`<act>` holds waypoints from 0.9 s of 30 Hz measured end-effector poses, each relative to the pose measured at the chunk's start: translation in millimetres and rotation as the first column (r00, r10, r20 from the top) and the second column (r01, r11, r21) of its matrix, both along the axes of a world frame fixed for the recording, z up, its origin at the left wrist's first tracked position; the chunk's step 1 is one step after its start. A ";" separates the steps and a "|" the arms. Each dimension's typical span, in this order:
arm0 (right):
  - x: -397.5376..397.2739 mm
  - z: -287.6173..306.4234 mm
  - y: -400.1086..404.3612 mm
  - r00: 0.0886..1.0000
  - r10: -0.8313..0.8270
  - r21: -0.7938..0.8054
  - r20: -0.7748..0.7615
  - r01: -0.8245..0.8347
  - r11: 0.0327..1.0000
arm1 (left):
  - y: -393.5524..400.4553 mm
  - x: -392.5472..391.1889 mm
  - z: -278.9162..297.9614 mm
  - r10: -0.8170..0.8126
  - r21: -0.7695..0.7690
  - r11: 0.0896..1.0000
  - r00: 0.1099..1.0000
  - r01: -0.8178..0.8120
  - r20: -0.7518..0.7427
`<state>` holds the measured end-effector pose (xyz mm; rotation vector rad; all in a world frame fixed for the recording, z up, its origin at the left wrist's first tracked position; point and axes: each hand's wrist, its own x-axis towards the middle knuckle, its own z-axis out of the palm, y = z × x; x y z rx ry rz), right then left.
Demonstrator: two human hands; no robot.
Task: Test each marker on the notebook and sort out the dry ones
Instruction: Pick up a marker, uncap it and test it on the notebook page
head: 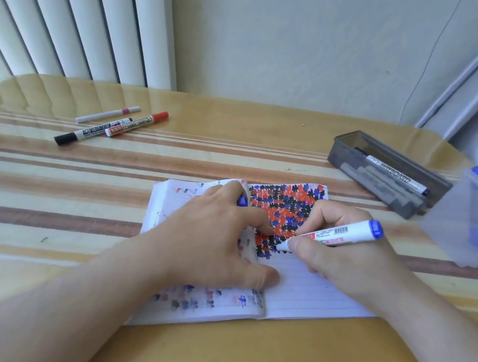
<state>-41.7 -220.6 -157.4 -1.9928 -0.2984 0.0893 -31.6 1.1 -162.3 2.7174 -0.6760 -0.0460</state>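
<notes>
An open lined notebook [302, 289] lies in front of me, its right page covered at the top with red, black and blue test marks. My right hand [337, 256] grips a blue whiteboard marker [343, 232], uncapped, with its tip on the page at the edge of the marks. My left hand [208, 240] presses flat on the left page and holds the blue cap [241, 201] between its fingers. Three markers lie apart at the far left: a pink one [107, 114], a black one [85, 133] and a red one [137, 123].
A dark grey open box [344, 152] with markers in it stands to the right of the notebook. A clear plastic case [449, 232] holding blue-capped markers is at the right edge. The striped table meets a wall and vertical blinds behind.
</notes>
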 end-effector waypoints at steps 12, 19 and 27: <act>-0.9 -1.8 -2.3 1.000 0.002 -0.034 -0.013 -0.003 0.999 | -0.4 -1.0 1.9 0.001 0.022 1.000 1.000 -0.001 -0.002; -2.8 -1.2 -0.6 1.000 0.008 -0.079 -0.014 -0.010 0.997 | -0.9 -1.0 0.6 0.005 0.025 1.000 1.000 -0.005 0.003; -1.6 -0.4 -0.9 1.000 0.010 -0.020 -0.010 -0.010 1.000 | -0.8 -2.2 2.2 0.007 0.041 0.999 1.000 -0.007 0.003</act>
